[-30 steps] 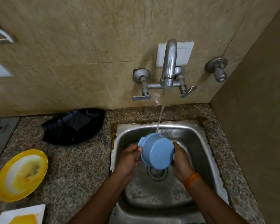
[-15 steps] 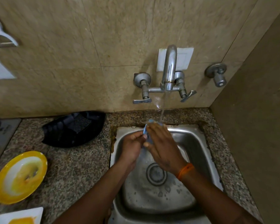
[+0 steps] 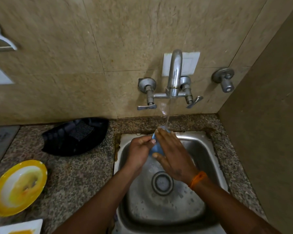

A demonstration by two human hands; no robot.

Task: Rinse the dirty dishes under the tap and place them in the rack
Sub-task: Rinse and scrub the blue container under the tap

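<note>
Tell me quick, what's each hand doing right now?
Left hand: pinching the blue bowl under the running water.
Right hand: open, fingers straight, pressed against the bowl.

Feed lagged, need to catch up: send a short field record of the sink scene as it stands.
tap: running, stream falls onto the blue dish
blue dish: over the sink, mostly hidden by the hands
left hand: pinches the dish's edge
right hand: fingers straight, laid flat on the dish
yellow plate: dirty, on the counter, left
white plate: soiled, at bottom left edge
rack: not identifiable
</note>
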